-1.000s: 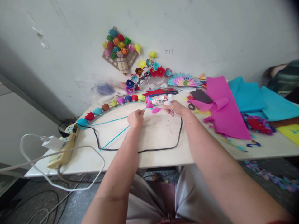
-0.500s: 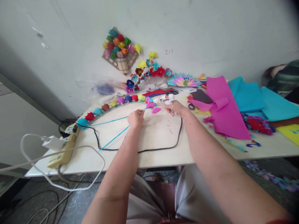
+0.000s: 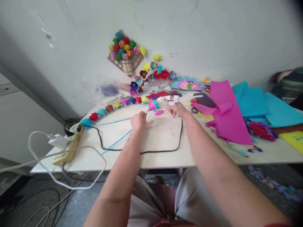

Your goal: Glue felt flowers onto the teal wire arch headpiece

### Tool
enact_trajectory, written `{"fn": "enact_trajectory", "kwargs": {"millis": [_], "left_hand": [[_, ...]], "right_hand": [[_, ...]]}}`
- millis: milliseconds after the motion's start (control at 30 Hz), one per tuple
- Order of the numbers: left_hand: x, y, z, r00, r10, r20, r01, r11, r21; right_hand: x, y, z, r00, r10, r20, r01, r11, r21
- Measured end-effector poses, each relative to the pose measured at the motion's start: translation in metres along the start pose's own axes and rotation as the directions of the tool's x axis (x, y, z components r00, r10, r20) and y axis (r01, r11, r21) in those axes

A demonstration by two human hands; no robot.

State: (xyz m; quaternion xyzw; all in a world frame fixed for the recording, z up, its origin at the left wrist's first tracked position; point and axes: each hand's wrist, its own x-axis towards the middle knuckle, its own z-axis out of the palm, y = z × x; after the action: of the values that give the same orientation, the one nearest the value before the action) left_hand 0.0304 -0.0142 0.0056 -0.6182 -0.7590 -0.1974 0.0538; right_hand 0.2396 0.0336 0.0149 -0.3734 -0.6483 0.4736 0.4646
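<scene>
My left hand point(image 3: 139, 121) is closed in a pinch on a thin blue stick point(image 3: 116, 141) that runs down to the left across the white table point(image 3: 151, 151). A pink paper flower point(image 3: 151, 106) sits at the stick's upper tip. Just to the right, my right hand point(image 3: 178, 109) grips a white glue gun point(image 3: 168, 99) whose nozzle points left at the flower. A loose pink petal point(image 3: 159, 112) lies between my hands.
The glue gun's black cord point(image 3: 142, 152) loops over the table to a yellow power strip point(image 3: 67, 150) at the left edge. A curved row of paper flowers point(image 3: 113, 106) lies behind. Pink felt point(image 3: 224, 110) and blue felt point(image 3: 260, 102) lie at the right. Scissors point(image 3: 194, 109) rest near the phone point(image 3: 205, 100).
The view has shifted slightly, so everything sits a little lower and to the right. The glue gun nozzle has edged closer to the pink flower; both hands keep their grips.
</scene>
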Motion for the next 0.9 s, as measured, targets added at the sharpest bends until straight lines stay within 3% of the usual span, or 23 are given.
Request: {"fn": "enact_trajectory", "kwargs": {"millis": [333,633,767,900], "left_hand": [[0.0,0.003,-0.008,0.998,0.058,0.004,-0.058,0.991,0.121],[0.017,0.016,-0.026,0.998,0.064,0.022,-0.066,0.984,0.163],[0.026,0.019,-0.035,0.999,0.013,0.048,-0.014,1.0,0.023],[0.027,0.016,-0.035,0.962,-0.041,0.271,0.134,0.933,-0.333]], "right_hand": [[0.002,0.0,0.002,1.0,-0.005,-0.019,0.007,0.993,0.114],[0.005,0.003,0.007,0.989,0.031,-0.143,-0.002,0.98,0.2],[0.005,0.004,0.01,0.988,0.04,-0.146,-0.005,0.974,0.227],[0.005,0.006,0.014,0.988,0.039,-0.148,0.004,0.96,0.279]]}}
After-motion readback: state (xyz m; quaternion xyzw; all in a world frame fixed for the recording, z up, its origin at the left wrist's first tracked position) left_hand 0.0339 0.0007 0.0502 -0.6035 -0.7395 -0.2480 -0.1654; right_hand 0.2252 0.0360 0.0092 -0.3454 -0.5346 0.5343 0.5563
